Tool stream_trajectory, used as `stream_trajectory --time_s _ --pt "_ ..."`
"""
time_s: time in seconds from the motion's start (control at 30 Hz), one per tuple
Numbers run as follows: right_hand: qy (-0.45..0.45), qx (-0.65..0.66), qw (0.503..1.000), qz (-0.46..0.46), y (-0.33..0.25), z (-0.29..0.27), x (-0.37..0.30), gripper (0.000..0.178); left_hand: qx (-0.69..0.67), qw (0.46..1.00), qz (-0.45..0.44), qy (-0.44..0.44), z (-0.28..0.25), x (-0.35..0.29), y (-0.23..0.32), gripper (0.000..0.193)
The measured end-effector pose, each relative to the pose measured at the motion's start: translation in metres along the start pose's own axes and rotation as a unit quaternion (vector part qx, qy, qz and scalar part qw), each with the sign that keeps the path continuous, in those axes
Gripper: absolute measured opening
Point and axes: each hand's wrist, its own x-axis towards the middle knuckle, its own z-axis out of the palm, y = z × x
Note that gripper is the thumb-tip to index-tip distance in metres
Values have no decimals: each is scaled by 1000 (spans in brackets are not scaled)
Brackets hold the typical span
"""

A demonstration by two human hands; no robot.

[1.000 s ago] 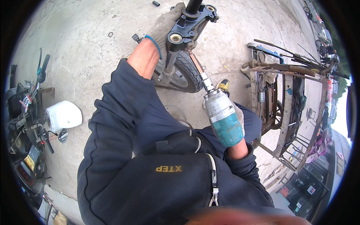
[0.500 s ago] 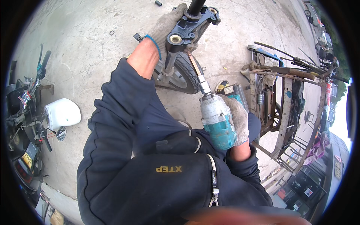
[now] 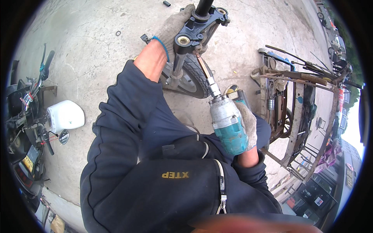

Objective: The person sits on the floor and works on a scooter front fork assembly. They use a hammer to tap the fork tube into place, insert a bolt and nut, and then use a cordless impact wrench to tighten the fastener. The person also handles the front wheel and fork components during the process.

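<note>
Head view: right fingers (image 3: 241,109) wrap an impact wrench (image 3: 229,130), left fingers (image 3: 189,10) a fork clamp (image 3: 194,30), rack edge (image 3: 290,74) well apart.

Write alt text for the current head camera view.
A gloved right hand holds a teal-and-silver power tool, its bit pointing toward a black fork assembly gripped by the gloved left hand. A wheel shows below.

Dark navy jacket (image 3: 147,206), gold lettering on chest, pale metal zip (image 3: 222,184) near, right of the lettering; small darker patch further off. Left sleeve (image 3: 116,124) bunched, wavy seam down outer side. Right sleeve (image 3: 254,176) plain, same dark cloth. Left glove (image 3: 173,25) grey knit, bright blue hem. Right glove (image 3: 249,126) paler knit. Trousers (image 3: 161,122) dark blue. Shoe (image 3: 231,89) far, black and yellow, partly hidden.
</note>
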Motion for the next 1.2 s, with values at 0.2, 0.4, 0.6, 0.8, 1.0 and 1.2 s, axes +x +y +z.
stream_trajectory --time_s 0.2,0.4,0.6,0.8,1.0,1.2 --pt "-7 64 998 16 5 -1 -2 41 -13 999 42 3 -9 11 -8 61" --pt "-77 106 985 111 4 1 -9 50 57 995 52 64 -12 17 -12 63" --pt "-88 -56 994 -7 -4 -10 -11 53 27 997 29 63 -11 1 4 64" --pt "-39 117 987 106 10 14 -8 54 -13 997 66 34 -3 -7 -1 53" --pt "-60 -33 997 26 5 -9 -16 55 33 997 38 60 1 -7 2 58" --pt "-51 88 990 95 26 15 -20 45 -9 998 49 29 -5 -3 5 55"
